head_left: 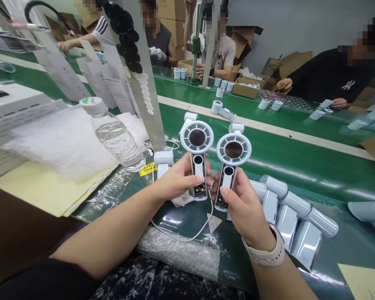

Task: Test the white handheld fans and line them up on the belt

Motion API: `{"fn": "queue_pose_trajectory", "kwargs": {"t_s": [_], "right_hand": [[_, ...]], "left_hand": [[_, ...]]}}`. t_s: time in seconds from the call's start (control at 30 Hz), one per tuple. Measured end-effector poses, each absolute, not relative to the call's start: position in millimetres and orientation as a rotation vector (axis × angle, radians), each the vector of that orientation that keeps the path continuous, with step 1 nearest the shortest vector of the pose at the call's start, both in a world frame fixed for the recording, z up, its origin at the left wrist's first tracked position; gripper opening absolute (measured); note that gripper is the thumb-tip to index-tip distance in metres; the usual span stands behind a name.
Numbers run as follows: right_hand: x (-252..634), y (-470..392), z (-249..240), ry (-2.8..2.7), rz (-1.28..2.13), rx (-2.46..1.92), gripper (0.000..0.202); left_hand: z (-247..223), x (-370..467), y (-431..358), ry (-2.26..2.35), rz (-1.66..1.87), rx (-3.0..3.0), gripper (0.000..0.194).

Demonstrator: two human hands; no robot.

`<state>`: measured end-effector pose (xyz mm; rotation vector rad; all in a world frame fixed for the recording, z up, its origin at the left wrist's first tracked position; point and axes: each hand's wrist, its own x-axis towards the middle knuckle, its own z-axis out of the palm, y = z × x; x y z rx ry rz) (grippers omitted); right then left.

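Two light-blue handheld fans are held upright side by side, round heads up, with circuit boards exposed in their handles. My left hand (178,177) is closed round the handle of the left handheld fan (200,168), its thumb on the open front. Around the right handheld fan (227,177) my right hand (245,204) is closed in the same way, thumb near the board. A white cable (190,239) loops on the table below them. Several more fan bodies (287,200) lie in a row beside my right hand, and another fan body (163,160) is behind my left wrist.
A water bottle (117,137) leans left of a metal post (143,91). Bubble wrap (179,252) lies at the front edge. Beyond runs a green conveyor belt (278,133) carrying a fan (223,110). Several co-workers sit across it among cardboard boxes (246,88).
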<state>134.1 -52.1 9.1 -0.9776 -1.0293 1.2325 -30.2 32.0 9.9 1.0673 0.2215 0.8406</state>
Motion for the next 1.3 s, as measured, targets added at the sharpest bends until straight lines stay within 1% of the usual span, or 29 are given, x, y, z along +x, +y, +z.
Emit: {"fn": "queue_pose_trajectory", "kwargs": {"t_s": [0.1,0.43,0.6,0.77,0.9,1.03,1.2,1.3], "right_hand": [[134.6,-48.7,6.0,-0.984,1.234,-0.998,0.037],[132.0,-47.7,7.9,-0.937,1.244,-0.943,0.027],[131.3,-47.5,7.4,-0.919,1.252,-0.962,0.027],[130.2,-46.9,7.5,-0.890,1.171,-1.064,0.019],[131.4,-49.5,9.1,-0.896,1.223,-1.022,0.019],[132.1,-50.8,9.0,-0.908,1.232,-0.992,0.017],[130.2,-46.7,7.9,-0.894,1.201,-1.004,0.017],[129.7,-45.2,7.9,-0.885,1.201,-1.014,0.017]], "left_hand": [[6.7,-30.0,32.0,0.192,0.773,1.132,0.036],[13.3,-29.8,27.7,0.197,0.807,1.012,0.048],[14.2,-28.7,27.8,0.220,0.850,0.995,0.045],[12.3,-26.4,30.9,0.335,0.932,0.978,0.036],[15.6,-28.2,29.6,0.295,0.908,1.010,0.041],[11.1,-28.0,30.0,0.316,0.868,1.141,0.036],[1.3,-27.3,32.5,0.329,0.844,1.198,0.038],[-0.1,-26.7,32.5,0.324,0.844,1.192,0.036]]}}
